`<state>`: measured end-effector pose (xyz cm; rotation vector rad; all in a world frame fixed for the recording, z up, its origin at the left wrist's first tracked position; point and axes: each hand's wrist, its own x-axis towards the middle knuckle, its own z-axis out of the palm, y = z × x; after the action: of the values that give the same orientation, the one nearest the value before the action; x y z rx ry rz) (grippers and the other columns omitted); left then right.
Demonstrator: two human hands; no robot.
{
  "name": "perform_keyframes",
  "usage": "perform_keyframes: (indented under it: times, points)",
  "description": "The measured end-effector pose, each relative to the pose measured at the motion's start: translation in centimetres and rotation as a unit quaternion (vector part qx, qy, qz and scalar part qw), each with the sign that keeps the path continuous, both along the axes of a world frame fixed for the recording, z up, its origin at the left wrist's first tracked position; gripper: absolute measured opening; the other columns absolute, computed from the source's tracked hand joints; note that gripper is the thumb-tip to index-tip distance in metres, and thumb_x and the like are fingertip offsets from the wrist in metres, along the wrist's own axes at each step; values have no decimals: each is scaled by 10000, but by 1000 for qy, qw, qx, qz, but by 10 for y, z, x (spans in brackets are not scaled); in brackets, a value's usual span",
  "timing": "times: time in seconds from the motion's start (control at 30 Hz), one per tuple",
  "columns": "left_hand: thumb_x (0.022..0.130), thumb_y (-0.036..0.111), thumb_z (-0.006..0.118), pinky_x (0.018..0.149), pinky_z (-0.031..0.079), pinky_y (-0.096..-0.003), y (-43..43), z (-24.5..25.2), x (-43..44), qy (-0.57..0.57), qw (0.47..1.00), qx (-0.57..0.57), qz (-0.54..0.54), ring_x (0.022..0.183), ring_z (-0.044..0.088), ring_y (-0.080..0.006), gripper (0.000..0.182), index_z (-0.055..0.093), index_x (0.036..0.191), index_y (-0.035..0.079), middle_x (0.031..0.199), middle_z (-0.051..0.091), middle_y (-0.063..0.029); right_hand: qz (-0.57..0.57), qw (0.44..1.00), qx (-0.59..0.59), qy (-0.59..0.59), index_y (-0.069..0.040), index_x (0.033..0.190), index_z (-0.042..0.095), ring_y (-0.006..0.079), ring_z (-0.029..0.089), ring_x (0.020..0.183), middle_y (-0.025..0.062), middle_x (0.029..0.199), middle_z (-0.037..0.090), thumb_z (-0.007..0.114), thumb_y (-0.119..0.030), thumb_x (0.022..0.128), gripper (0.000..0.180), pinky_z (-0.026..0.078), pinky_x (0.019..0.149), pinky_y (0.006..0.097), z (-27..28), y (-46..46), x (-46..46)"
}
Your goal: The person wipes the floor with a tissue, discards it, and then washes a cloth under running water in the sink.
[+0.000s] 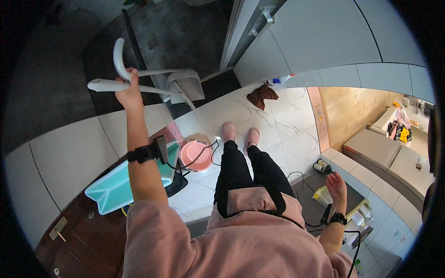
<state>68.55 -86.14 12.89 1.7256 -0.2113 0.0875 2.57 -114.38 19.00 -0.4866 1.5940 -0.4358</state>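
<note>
My left hand (130, 91), reaching out to the upper left, grips two white handles side by side. One ends in a curved hook (119, 57); the other is a straight tube (106, 85) with a slanted end. Their shafts lead to a white long-handled dustpan (187, 85) near the dark doorway. What is at the far end of the second shaft is not clear, though it seems to be a broom. On the other side, my right hand (336, 187) holds nothing, its fingers apart, above a dark countertop (307, 189) beside a yellowish plastic container (322, 195).
A pink basin (196, 155) and a teal tub (114, 189) stand at left, below my forearm. A brown cloth (261, 97) lies on the marbled floor (288, 121). Bottles (319, 166) stand by the tiled wall at right. A black cable (194, 163) hangs from my left wrist.
</note>
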Motion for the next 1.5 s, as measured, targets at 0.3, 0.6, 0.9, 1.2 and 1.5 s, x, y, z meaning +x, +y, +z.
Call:
perform_keyframes:
  times: [0.3, 0.6, 0.9, 1.2, 1.5]
  points:
    - [780, 114, 629, 655, 405, -288, -11, -23, 124, 1, 995, -47, 87, 692, 497, -145, 191, 548, 872, -32, 773, 551, -67, -1, 997, 7, 82, -89, 974, 522, 181, 558, 797, 58, 818, 578, 561, -247, 802, 237, 446, 688, 304, 23, 17, -16]
    - [817, 263, 573, 712, 435, -416, -8, -70, 218, 204, 975, 37, 79, 960, 498, -291, 366, 501, 1103, 47, 1031, 538, -137, -35, 991, -25, 127, -89, 973, 508, 193, 580, 696, 57, 744, 584, 516, -217, 828, 194, 475, 541, 319, 42, 27, 6]
    - [808, 291, 575, 927, 309, -447, -23, -72, 246, 282, 959, -32, -11, 1140, 362, -307, 509, 390, 1212, 41, 1234, 381, -142, -9, 988, -41, 146, -45, 1031, 469, 206, 584, 659, 87, 762, 586, 469, -169, 847, 222, 482, 556, 314, 44, 30, 13]
    - [856, 295, 483, 1012, 240, -407, 18, -60, 206, 279, 955, -88, -50, 1212, 306, -284, 568, 253, 1312, 45, 1337, 282, -130, 3, 991, -63, 118, -63, 1037, 496, 187, 585, 761, 55, 806, 599, 499, -200, 846, 235, 478, 636, 290, 37, 12, -20]
    - [784, 364, 564, 837, 317, -378, 93, -66, 27, 372, 925, -20, 70, 974, 461, -178, 409, 475, 1092, 110, 1033, 523, -32, -108, 993, -36, 18, -85, 1043, 510, 188, 580, 809, 42, 855, 604, 546, -210, 820, 259, 471, 709, 330, -13, 20, -122]
